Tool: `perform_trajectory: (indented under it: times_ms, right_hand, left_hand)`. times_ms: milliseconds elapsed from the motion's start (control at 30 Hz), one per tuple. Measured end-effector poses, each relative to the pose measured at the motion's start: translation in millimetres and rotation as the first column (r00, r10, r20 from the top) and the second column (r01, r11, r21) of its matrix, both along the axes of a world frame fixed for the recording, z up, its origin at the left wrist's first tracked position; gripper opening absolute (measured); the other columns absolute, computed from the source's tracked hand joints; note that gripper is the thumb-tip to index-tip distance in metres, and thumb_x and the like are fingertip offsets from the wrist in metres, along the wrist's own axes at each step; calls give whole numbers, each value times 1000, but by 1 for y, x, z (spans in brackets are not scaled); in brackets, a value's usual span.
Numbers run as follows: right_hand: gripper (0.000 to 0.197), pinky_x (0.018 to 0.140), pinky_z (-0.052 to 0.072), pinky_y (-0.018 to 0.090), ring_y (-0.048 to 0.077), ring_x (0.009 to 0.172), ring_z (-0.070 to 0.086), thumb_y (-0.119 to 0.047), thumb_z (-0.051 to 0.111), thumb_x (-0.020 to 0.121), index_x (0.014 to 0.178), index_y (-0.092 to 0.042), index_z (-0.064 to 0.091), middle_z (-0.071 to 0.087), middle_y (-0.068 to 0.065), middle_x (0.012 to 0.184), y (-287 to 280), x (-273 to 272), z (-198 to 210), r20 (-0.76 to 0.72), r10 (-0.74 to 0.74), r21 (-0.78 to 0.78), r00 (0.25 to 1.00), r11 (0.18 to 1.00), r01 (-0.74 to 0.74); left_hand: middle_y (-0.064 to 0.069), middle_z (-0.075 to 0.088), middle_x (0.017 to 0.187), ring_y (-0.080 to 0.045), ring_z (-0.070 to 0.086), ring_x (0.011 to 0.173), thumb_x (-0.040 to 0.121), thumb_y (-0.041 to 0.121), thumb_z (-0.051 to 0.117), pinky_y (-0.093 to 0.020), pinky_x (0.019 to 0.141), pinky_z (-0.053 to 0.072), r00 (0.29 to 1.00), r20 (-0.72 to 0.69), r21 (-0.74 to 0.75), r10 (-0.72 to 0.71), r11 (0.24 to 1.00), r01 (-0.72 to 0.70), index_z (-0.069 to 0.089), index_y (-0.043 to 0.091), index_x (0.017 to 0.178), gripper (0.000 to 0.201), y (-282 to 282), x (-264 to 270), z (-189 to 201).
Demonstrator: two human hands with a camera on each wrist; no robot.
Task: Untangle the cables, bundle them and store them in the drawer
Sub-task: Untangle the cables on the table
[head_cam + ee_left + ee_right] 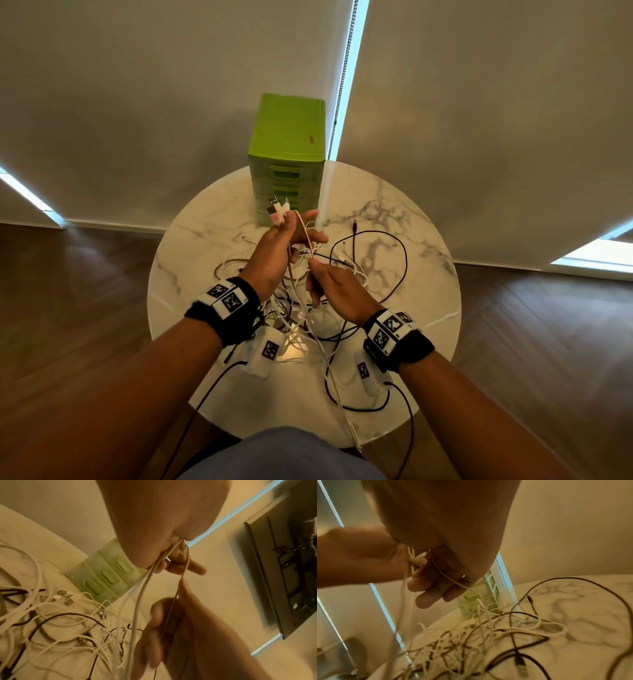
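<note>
A tangle of white and black cables (346, 270) lies on the round marble table (404, 212). My left hand (287, 236) is raised in front of the green drawer unit (287, 144), gripping white cables whose USB plugs (276, 209) stick up above the fingers. A thin pale cable (306, 236) runs from it down to my right hand (317, 274), which pinches that strand just above the pile. In the left wrist view the left hand (173, 562) holds the cables (142, 595) and the right hand (171, 622) is below. The right hand (436, 582) curls round the strand (448, 580).
The drawer unit's drawers (106, 574) are all closed. A long black cable (607, 595) loops across the table's right side, with a black plug (520, 665) near the front. Window blinds and a bead cord (337, 113) stand behind. A dark panel (283, 574) hangs on the wall.
</note>
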State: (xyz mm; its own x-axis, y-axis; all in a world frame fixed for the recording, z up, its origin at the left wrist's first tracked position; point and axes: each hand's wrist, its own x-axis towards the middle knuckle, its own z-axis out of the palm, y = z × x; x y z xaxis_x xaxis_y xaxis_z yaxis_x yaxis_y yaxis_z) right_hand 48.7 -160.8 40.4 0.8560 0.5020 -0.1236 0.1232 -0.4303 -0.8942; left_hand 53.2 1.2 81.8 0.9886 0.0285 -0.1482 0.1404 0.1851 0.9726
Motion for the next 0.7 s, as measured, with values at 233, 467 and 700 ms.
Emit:
perform_trajectory:
  times_ms: [233, 467, 700]
  right_hand:
    - [46, 75, 50, 37, 12, 68, 58, -42, 26, 111, 82, -20, 55, 63, 1, 72, -39, 12, -47, 107, 32, -167, 994, 986, -14]
    - [42, 70, 51, 39, 23, 65, 64, -40, 40, 108, 73, -22, 55, 59, -5, 65, -39, 32, -26, 165, -38, -240, 986, 968, 77]
    - [34, 61, 47, 29, 12, 56, 59, -35, 41, 109, 77, -34, 54, 57, -10, 65, 6, 25, 26, 254, -68, -10, 965, 997, 73]
  left_hand:
    - [5, 36, 57, -11, 45, 55, 109, 47, 26, -25, 56, 32, 987, 79, -251, 142, 961, -119, 65, 23, 118, 46, 24, 17, 13]
    - [1, 44, 70, -13, 41, 64, 108, 50, 28, -28, 63, 36, 999, 47, 248, 0, 969, -11, 66, 18, 105, 50, 40, 14, 18]
    - [2, 50, 65, -10, 44, 62, 104, 57, 40, -31, 61, 37, 972, -185, 291, -146, 936, 196, 72, 27, 83, 49, 12, 1, -15]
